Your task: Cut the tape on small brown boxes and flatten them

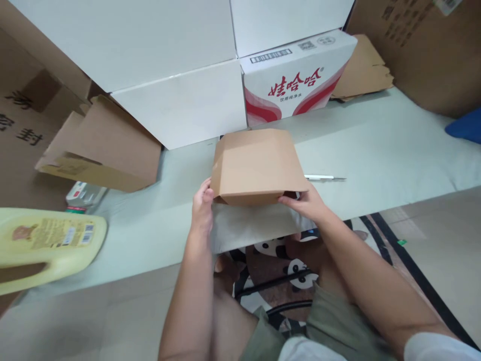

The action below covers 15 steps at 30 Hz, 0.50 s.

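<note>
Small brown cardboard box (257, 165) sits flat on the pale bench (376, 150), close to the near edge, directly in front of the stacked white cartons (180, 100). Left hand (202, 208) presses the box's near-left corner, fingers closed against the cardboard with the thumb on the front fold. Right hand (306, 203) holds the near-right corner, fingers pinched on the front flap.

Risks, as judged from this view:
- The front flap looks only partly tucked; uneven pressure from the 2 hands could crease it or spring it open.
- The box is near the bench edge; a pull toward the body could slide it off onto the lap.
- A thin metal-tipped pen or blade (325, 177) lies just right of the box; I cannot tell which. A sweep of the right hand could knock it away or catch it.

Surface and room: the bench is smooth and pale green-grey. Behind the box to the right stands a red-and-white printed carton (296, 80). Left of the box lie folded brown cardboard (105, 150) and, farther left at the bench edge, a yellow jug (45, 248) on its side. A blue object (466, 126) shows far right of the box. Below the box, past the bench edge, are a panda-print mat (274, 263) and pale floor.
</note>
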Motion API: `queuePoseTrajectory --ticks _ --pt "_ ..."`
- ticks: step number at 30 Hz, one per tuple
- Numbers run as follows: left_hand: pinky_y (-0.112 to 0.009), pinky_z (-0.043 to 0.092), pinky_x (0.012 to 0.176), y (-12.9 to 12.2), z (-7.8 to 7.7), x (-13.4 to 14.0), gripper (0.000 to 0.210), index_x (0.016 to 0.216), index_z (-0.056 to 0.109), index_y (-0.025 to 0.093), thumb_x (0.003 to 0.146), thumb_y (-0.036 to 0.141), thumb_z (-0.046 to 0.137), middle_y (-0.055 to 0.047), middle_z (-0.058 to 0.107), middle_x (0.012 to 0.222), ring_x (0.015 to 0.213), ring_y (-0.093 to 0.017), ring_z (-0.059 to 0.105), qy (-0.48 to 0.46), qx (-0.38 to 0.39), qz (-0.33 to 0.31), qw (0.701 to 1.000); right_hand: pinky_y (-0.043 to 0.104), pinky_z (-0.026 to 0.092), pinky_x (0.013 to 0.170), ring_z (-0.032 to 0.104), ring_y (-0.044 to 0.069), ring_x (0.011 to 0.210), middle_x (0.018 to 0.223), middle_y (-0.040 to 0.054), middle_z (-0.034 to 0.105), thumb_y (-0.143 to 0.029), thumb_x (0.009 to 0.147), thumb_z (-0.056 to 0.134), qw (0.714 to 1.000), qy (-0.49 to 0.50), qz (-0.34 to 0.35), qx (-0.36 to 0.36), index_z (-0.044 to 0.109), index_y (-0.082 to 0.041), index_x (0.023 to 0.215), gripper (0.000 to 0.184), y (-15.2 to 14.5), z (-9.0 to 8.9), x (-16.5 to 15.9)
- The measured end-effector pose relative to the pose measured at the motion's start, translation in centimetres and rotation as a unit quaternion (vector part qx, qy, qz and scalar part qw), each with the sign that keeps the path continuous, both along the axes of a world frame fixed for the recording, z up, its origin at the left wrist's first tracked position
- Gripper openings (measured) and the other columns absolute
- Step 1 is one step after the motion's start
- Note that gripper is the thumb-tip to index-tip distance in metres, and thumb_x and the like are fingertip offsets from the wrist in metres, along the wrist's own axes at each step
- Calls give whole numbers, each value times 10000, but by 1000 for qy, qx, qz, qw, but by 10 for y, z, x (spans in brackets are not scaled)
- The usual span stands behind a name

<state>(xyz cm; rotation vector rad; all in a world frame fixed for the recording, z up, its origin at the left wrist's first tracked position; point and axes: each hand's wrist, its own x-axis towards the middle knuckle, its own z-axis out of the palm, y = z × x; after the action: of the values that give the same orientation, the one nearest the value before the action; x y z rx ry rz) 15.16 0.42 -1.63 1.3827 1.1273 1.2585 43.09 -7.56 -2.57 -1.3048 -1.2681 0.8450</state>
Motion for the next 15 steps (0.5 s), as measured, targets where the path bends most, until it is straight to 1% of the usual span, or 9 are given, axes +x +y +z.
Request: queuePoseTrajectory --ticks 2,4,5,7,10,12,15 --pt "-379 576 823 -3 2 3 823 1138 639 223 607 846 725 -135 701 1118 1063 -303 690 -47 -35 -10 998 496 577 910 713 324 1036 1047 122 759 -540 640 867 1000 -8 0 9 657 -210 1057 571 1 1 0" --pt "-326 564 752 -5 4 5 851 1139 572 247 543 813 796 -105 676 1086 992 -261 687 -70 -35 7 997 491 576 902 715 320 1008 1013 114 762 -548 634 870 1000 -16 9 21 666 -206 1015 551 2 2 1" --pt "-306 554 731 -5 4 6 847 1130 550 253 538 802 809 -91 662 1068 966 -242 681 -71 -29 17 997 490 575 900 714 321 1008 1016 114 762 -553 631 869 999 -19 5 25 670 -204 1014 555 3 3 1" --pt "-287 540 704 -5 4 6 846 1110 533 253 531 803 812 -72 637 1031 928 -220 669 -67 -25 27 997 480 577 877 708 320 1005 1032 116 762 -564 619 867 999 -23 -23 22 674 -206 1025 575 2 4 0" --pt "-283 529 689 -3 4 6 877 1108 534 250 494 803 829 -64 622 1027 911 -218 665 -57 -35 30 997 423 579 732 699 288 876 963 100 759 -569 596 862 997 -29 -73 -3 676 -203 1019 590 1 8 -2" --pt "-289 532 710 -2 6 7 891 1113 546 244 479 800 835 -70 630 1044 929 -224 668 -47 -35 32 998 384 554 650 676 261 798 926 92 753 -559 584 859 995 -32 -89 -15 676 -194 1013 591 1 11 -3" --pt "-300 534 708 -2 12 7 846 1047 590 212 487 798 832 -83 659 983 894 -229 669 -29 -27 47 998 375 540 646 661 254 796 921 87 749 -539 591 847 994 -48 -101 -17 678 -197 996 556 0 15 -4"
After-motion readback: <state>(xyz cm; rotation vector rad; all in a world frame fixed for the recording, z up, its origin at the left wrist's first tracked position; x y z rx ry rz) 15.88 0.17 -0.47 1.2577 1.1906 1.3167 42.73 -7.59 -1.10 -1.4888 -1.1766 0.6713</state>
